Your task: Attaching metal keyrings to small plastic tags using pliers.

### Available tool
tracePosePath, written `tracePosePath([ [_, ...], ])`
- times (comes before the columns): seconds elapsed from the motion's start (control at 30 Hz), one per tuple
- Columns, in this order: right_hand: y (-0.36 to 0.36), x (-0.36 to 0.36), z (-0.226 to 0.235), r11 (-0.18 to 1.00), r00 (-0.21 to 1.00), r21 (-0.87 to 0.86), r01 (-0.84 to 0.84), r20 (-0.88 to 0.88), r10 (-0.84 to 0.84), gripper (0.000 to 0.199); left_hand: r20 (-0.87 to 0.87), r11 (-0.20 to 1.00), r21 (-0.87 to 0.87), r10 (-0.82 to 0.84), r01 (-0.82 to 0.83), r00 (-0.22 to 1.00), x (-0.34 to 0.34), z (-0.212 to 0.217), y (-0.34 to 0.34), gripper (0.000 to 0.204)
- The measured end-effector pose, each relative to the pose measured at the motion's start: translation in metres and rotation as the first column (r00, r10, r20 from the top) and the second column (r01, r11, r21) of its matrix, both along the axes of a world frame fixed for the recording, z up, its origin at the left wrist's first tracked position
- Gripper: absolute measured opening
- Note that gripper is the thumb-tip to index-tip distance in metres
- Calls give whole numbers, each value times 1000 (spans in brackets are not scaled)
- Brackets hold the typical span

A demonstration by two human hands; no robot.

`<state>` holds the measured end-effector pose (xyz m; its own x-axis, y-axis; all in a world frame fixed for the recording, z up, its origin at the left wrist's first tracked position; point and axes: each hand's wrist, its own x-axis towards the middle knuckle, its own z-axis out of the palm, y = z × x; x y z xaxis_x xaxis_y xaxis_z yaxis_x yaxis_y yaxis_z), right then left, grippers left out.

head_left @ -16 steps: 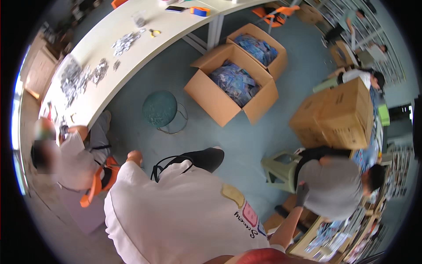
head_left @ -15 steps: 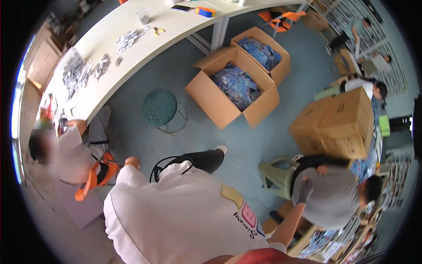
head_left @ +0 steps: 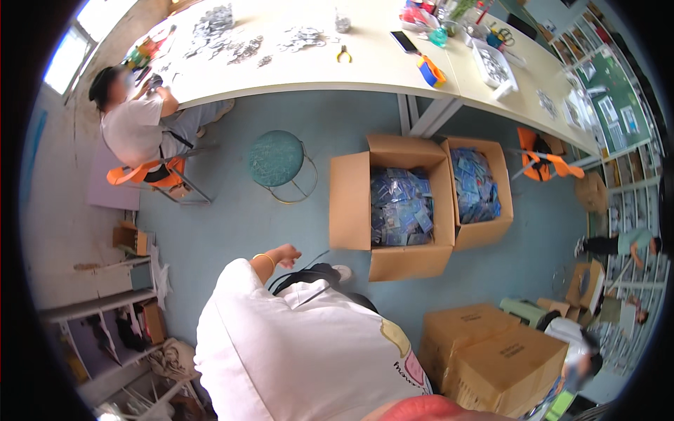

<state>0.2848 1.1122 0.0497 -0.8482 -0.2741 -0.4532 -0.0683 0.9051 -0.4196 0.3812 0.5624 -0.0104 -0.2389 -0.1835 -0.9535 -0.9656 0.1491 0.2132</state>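
Left hand: seen beyond a white sleeve and a yellow bracelet, fingers loosely apart, nothing held, hanging over the blue floor.
Right hand: hidden from view; its state cannot be told.
Nearest things: a round green stool is set ahead of the left hand; an open cardboard box of blue packets is placed to its right, well apart.
Counter: small grey parts are scattered on it, too small to be made out.
Lower body: mostly covered by the white shirt.
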Motion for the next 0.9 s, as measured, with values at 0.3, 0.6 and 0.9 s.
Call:
tracePosePath([
  [0.3, 141, -212, -10, 987, 996, -158, -28, 74, 40, 24, -359, 949, -253, 87, -187, 929, -94, -9, 213, 30],
  [0.6, 327, -427, 18, 941, 987, -316, 122, 137, -82, 24, -200, 948, -319, -94, 26, 975, -208, -11, 400, 34],
  [0.9, 427, -529, -46, 958, 993, -269, -101, 32, 114, 18, -394, 952, -292, -205, 90, 896, -413, 32, 492, 39],
])
